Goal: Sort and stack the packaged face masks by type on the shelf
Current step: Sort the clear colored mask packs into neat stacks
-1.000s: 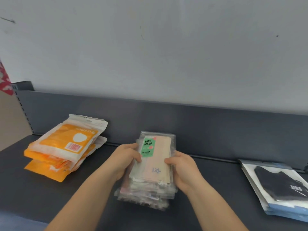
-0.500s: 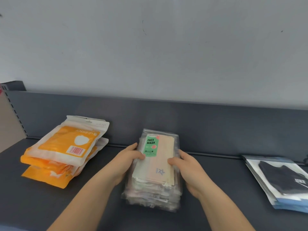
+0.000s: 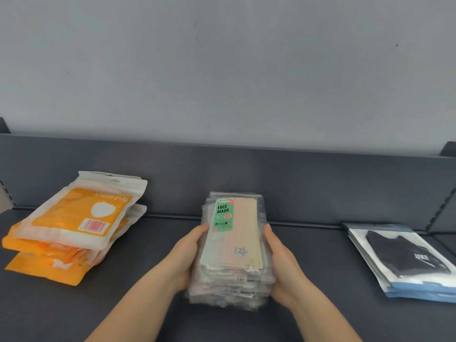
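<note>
Now both thumbs (image 3: 201, 229) beside mask stack (image 3: 232, 243)

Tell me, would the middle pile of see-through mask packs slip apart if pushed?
Probably. The stack of clear face mask packs is glossy plastic with uneven edges, so packs likely slide over one another. Each pack looks thin, so probably floppy. That may be why the left hand and right hand grip both sides.
</note>
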Motion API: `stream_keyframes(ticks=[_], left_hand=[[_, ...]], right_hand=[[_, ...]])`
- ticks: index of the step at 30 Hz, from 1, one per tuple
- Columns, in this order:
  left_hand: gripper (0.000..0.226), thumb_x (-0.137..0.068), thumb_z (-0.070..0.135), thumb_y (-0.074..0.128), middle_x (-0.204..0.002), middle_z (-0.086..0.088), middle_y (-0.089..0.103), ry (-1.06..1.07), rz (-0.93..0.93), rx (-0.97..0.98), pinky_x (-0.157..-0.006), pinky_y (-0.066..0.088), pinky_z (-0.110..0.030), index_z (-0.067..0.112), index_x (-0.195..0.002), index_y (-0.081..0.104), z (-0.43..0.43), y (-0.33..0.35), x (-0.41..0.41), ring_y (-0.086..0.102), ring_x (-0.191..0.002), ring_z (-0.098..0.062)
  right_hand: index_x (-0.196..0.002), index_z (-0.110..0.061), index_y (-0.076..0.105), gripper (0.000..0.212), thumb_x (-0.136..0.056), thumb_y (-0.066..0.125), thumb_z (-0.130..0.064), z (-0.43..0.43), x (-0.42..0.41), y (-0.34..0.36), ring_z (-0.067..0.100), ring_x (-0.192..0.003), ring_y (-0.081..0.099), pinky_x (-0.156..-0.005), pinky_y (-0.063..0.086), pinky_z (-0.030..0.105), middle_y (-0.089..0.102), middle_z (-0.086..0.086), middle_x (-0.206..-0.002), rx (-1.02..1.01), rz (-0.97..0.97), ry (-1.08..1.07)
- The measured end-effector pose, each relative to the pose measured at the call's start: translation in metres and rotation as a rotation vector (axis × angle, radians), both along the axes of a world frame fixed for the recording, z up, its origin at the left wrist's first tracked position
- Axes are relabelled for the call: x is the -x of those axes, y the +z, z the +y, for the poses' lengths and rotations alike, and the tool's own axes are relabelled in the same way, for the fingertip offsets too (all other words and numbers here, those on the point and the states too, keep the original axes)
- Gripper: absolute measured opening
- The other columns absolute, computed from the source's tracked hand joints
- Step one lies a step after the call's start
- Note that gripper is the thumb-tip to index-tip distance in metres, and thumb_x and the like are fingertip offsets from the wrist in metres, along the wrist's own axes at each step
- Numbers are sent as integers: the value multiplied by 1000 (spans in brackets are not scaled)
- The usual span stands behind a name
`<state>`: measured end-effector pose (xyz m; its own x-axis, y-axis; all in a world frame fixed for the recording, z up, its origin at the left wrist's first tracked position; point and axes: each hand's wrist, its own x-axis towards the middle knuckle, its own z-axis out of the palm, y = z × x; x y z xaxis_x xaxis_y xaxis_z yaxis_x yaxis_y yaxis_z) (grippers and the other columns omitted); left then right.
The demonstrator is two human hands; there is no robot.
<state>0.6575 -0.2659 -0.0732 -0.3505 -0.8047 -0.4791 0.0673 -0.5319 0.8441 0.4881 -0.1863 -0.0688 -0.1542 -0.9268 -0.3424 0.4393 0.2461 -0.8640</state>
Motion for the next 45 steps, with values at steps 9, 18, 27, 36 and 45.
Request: stream_keyframes(ticks=[9, 18, 27, 36, 45], left_hand=[[43, -100, 40, 45, -105, -17, 75, -10, 93, -40, -87, 55, -45, 9, -112, 72, 26, -4, 73, 71, -100, -37], [41, -101, 37, 44, -103, -16, 76, -29, 102, -15, -80, 56, -41, 9, -112, 72, 38, -3, 115, 72, -97, -35], [78, -85, 71, 51, -154, 3, 40, 55, -6, 112, -118, 27, -44, 25, -148, 42, 8, 7, 114, 39, -142, -23], [74, -86, 68, 51, -129, -6, 66, -40, 27, 166, -97, 53, -51, 29, -148, 42, -5, 4, 132, 71, -105, -29], [66, -99, 27, 53, -126, 1, 64, -17, 125, 202, -82, 55, -40, 33, -156, 20, -1, 3, 124, 69, -102, -23]], right_hand=[[-109, -11, 72, 47, -97, 47, -48, 29, 63, 4, 31, -91, 74, -80, 54, 42, 76, 15, -102, -43, 87, -142], [-114, -8, 70, 46, -98, 47, -45, 43, 104, 1, 32, -93, 74, -81, 54, 43, 75, 18, -104, -36, 76, -127], [-122, -26, 66, 60, -97, 28, -64, 30, 121, 4, 29, -113, 67, -100, 47, 49, 70, 9, -122, 4, 50, -32], [-118, -17, 70, 56, -97, 39, -58, 10, 119, 2, 26, -99, 73, -89, 55, 42, 76, 9, -107, 21, 211, -57], [-142, -33, 50, 87, -72, 48, -86, 2, 121, 5, 21, -110, 68, -98, 52, 45, 70, 0, -124, 27, 292, -64]])
